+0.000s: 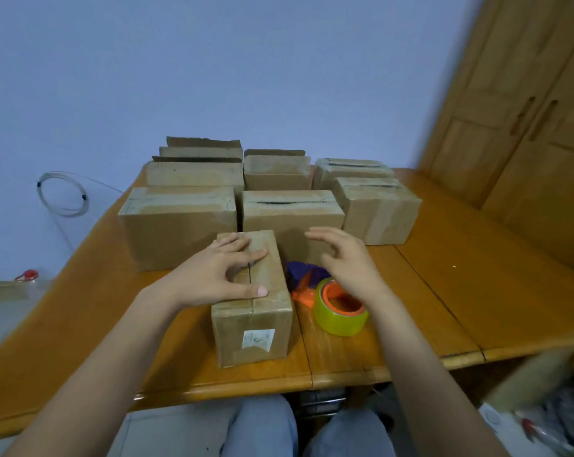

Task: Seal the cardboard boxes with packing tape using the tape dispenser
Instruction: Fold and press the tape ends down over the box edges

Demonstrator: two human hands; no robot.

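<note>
Near the wooden desk's [443, 291] front edge, the left hand [213, 278] lies flat on the small box [259, 324] and the right hand [348, 262] hovers empty over the tape dispenser [340, 308] beside it, so easing pressure could let the flaps gape.

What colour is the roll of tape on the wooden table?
The yellowish-green tape roll has an orange core, seen best in the head view.

The light is soft, even and rather dim, with a bluish cast on the wall [213, 61]. The boxes [176, 225] throw only faint shadows on the table [476, 291]. The table's edges bow; right of it, wardrobe [526, 143] and clutter [559, 423] blur.
</note>
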